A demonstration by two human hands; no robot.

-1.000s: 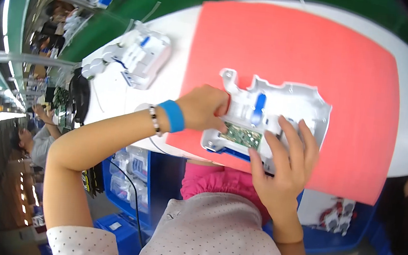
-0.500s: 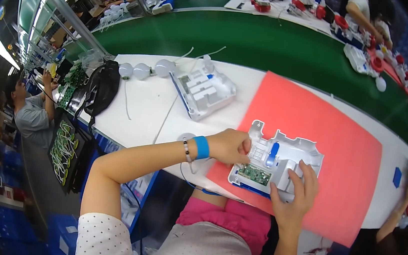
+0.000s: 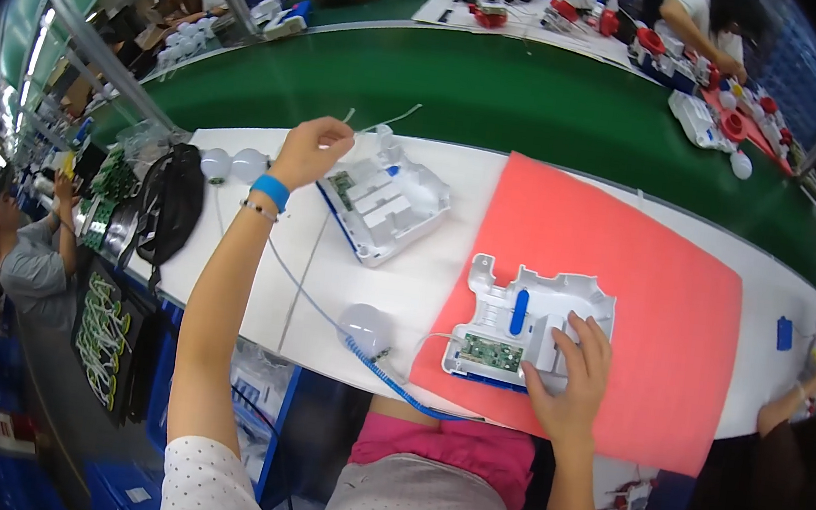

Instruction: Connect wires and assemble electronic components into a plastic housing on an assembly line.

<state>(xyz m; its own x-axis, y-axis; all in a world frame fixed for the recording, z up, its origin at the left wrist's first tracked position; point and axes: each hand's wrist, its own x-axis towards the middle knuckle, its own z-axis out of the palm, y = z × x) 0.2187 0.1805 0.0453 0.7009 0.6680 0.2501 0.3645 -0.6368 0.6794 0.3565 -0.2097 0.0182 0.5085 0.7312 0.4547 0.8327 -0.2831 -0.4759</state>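
A white plastic housing half lies open side up on the pink mat. It holds a green circuit board and a blue oblong piece. My right hand grips its right part, thumb and fingers either side of a raised white box section. My left hand, wearing a blue wristband, is at the far left beside a second white housing half. Its fingers are curled together near thin pale wires; what they hold is hidden. A white globe lies left of the mat, a pale wire running toward the board.
Two more white globes sit beside a black bag. A blue coiled cord crosses the table's near edge. The pink mat covers the right side. Beyond runs a green belt, with other people working across it.
My left hand has left the circuit board and reached to the far left, uncovering the globe by the mat. My right hand stays on the housing. The view has shifted slightly.
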